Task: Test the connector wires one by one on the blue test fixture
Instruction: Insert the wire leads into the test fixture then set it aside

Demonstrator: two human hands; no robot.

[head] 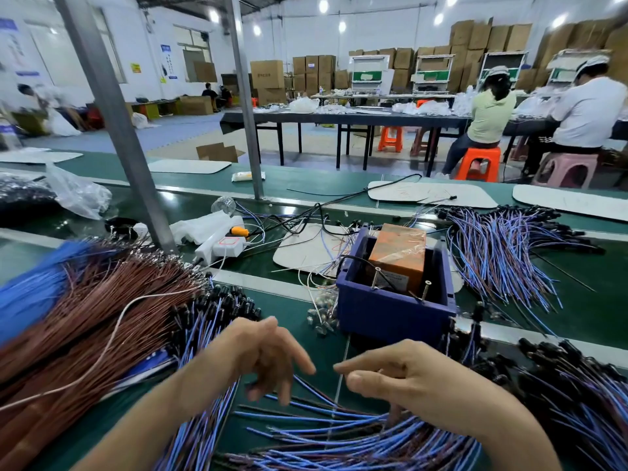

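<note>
The blue test fixture (387,312) is a plastic bin with an orange box and two upright screws inside, standing on the green bench just beyond my hands. My left hand (268,358) hovers over a fan of blue and brown connector wires (326,433), fingers loosely spread and holding nothing. My right hand (407,375) hangs above the same wires, fingers pointing left; whether it pinches a thin wire I cannot tell. Another heap of connector wires (499,253) lies right of the fixture.
A big bundle of brown wires (95,317) with blue ends fills the left. A white power strip (221,248) and a grey post (136,158) stand behind it. Black-capped wires (560,375) crowd the right. Two people sit at tables far back.
</note>
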